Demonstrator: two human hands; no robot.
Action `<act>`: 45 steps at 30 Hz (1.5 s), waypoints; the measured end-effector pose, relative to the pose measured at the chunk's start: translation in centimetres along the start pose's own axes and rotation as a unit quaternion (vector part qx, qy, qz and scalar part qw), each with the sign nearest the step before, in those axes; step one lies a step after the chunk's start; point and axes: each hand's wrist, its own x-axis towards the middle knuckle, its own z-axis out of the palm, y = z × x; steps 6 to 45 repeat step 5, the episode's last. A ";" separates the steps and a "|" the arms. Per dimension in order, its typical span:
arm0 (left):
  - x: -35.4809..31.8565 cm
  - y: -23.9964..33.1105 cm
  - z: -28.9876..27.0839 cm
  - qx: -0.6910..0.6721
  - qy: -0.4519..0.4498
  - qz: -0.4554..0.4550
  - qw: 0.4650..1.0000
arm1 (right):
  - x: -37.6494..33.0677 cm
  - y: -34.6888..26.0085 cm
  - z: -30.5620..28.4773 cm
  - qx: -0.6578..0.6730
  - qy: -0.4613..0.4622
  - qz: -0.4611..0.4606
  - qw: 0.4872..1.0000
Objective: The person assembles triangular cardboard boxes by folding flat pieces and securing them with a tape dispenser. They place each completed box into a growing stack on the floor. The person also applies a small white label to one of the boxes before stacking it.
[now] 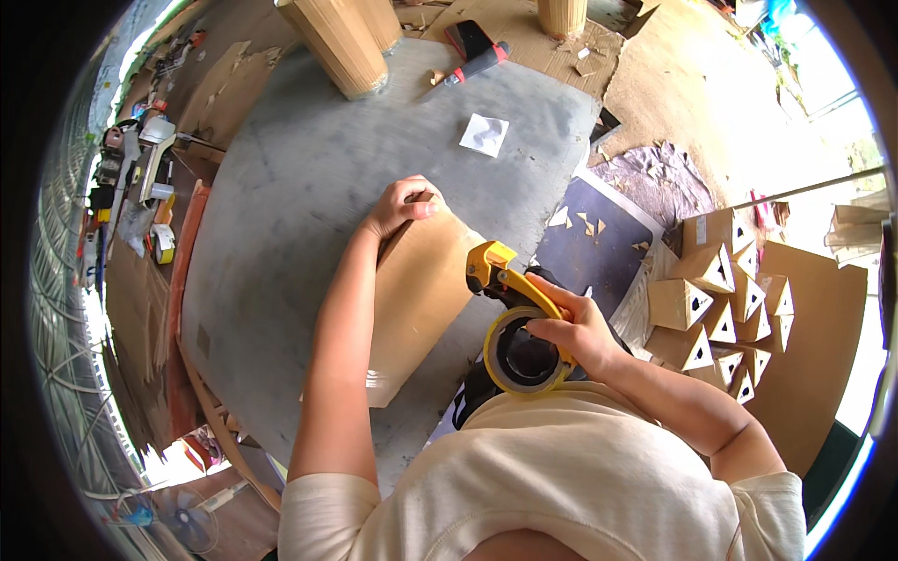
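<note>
A long brown cardboard box [421,290] lies slantwise on the grey tabletop [281,178] in front of me. My left hand [409,208] grips its far end, fingers curled over the top edge with the thumb toward me. In my right hand [578,327] is a yellow and black tape dispenser [538,290], held by its curved frame. A large tape roll [520,351] sits in it. The dispenser's head is beside the box's right far corner; whether the two touch I cannot tell.
Triangular cardboard boxes [702,304] are stacked at the right. A red and black cutter [479,62], a phone-like dark object [468,39], a white paper square [485,136] and a cardboard column [341,47] occupy the table's far side. Tools and tape [164,243] line the left.
</note>
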 end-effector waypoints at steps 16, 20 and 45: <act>0.2 -0.6 0.2 0.015 -0.021 0.000 1.000 | -2.3 0.8 1.0 -0.066 -0.010 0.015 0.998; 0.2 -0.6 0.2 0.015 -0.021 0.000 1.000 | -2.3 0.8 1.0 -0.066 -0.010 0.015 0.998; 0.2 -0.6 0.2 0.015 -0.021 0.000 1.000 | -2.3 0.8 1.0 -0.066 -0.010 0.015 0.998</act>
